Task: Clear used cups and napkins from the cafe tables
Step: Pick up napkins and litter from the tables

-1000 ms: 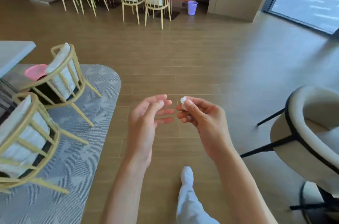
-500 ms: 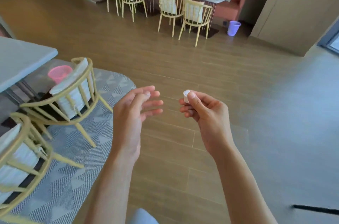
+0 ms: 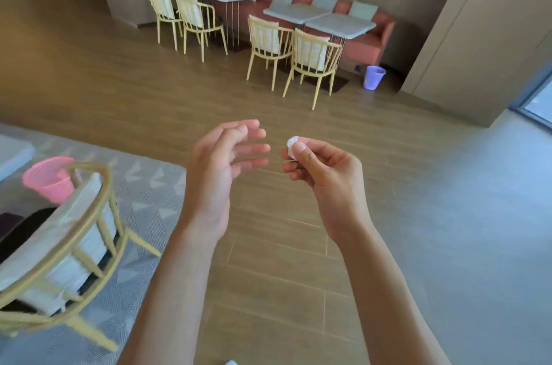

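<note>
Above the wood floor (image 3: 268,245), the right hand (image 3: 325,173) pinches a small crumpled napkin (image 3: 291,144) between thumb and fingertips, while the left hand (image 3: 221,161) hovers just beside it, fingers loosely spread and holding nothing. The two hands are near each other but apart.

The wad is tiny and only its tip is nipped; I judge it could slip out and drop to the floor if the pinch eases while walking. A toss from where the hands are would likely miss either bin.

Two bins show. A pink bin (image 3: 49,179) sits left of the hands, behind a chair (image 3: 74,245) and near a desk (image 3: 12,155); the chair could block a direct reach. A purple bin (image 3: 374,77) stands far beyond the hands, by the far desk (image 3: 340,24). What either bin holds cannot be made out.
</note>
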